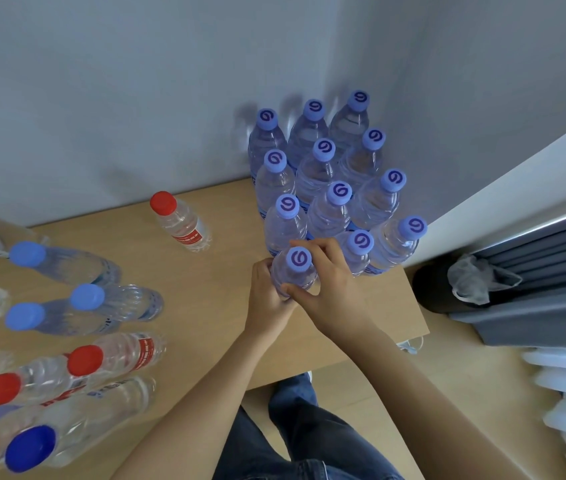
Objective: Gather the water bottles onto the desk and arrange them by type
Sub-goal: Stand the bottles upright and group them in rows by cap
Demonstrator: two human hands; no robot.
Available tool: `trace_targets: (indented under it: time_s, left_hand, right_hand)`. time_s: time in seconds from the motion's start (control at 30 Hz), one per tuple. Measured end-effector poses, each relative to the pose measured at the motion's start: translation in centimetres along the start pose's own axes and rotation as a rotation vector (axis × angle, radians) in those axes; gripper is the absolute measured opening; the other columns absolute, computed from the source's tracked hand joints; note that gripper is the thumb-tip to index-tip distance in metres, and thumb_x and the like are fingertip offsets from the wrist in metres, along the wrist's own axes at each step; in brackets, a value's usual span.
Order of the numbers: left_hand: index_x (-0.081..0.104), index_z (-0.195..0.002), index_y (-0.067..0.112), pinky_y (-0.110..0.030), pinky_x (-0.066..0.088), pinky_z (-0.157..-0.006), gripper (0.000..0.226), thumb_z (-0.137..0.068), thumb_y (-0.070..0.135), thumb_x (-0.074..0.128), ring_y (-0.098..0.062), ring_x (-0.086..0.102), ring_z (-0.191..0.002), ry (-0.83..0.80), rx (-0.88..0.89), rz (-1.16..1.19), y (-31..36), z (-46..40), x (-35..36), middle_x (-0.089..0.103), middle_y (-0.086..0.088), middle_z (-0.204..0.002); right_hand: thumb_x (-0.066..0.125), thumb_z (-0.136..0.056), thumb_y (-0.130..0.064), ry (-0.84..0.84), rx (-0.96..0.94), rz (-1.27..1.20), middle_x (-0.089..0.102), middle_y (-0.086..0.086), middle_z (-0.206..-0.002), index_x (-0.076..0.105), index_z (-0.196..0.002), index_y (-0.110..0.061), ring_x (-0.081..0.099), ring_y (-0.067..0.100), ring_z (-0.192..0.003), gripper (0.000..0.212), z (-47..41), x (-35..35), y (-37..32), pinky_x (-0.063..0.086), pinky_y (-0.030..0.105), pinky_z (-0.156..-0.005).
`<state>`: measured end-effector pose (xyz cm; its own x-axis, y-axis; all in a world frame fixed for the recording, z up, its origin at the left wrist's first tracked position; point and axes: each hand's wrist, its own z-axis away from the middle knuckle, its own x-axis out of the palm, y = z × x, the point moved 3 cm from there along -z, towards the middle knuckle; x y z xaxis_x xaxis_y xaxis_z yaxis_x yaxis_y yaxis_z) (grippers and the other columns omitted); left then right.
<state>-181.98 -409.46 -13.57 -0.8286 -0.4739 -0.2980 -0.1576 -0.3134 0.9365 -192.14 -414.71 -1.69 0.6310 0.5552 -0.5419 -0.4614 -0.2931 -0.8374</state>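
Both hands grip one lilac-capped water bottle (298, 261) standing on the wooden desk (226, 258). My left hand (267, 299) wraps its left side, my right hand (330, 289) curls round its right side and front. Behind it, several matching lilac-capped bottles (326, 174) stand in rows in the desk's far right corner. A single red-capped bottle (179, 220) stands alone near the wall. At the left stand light-blue-capped bottles (63, 265), red-capped bottles (108, 358) and one dark-blue-capped bottle (67, 441).
The grey wall (136, 98) bounds the desk's back and right sides. Right of the desk, on the floor, sit a dark bin with a plastic bag (475, 278) and a dark curtain (551, 271). My legs in jeans (295, 427) are at the desk's near edge.
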Motion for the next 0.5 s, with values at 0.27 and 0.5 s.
trace_targets:
  time_s: [0.27, 0.5]
  left_hand:
    - [0.065, -0.096, 0.011, -0.026, 0.049, -0.071, 0.029, -0.071, 0.022, 0.075, -0.012, 0.065, -0.082, -0.071, -0.025, 0.053, 1.7, 0.3, -0.8, 0.069, 0.0, -0.087]
    - [0.051, -0.12, 0.019, -0.012, 0.038, -0.086, 0.061, -0.07, 0.004, 0.083, -0.006, 0.054, -0.111, -0.054, -0.067, -0.028, 3.7, 1.9, -6.1, 0.056, 0.007, -0.119]
  right_hand:
    - [0.079, -0.076, -0.007, 0.037, 0.027, 0.006, 0.044, -0.004, -0.121, 0.044, -0.14, -0.013, 0.042, -0.003, -0.106, 0.073, 0.0, -0.2, -1.2, 0.033, -0.004, -0.083]
    - [0.081, -0.077, -0.015, 0.122, -0.16, 0.006, 0.048, -0.007, -0.121, 0.049, -0.137, -0.012, 0.039, -0.008, -0.106, 0.069, -1.5, -0.4, -5.8, 0.03, -0.003, -0.088]
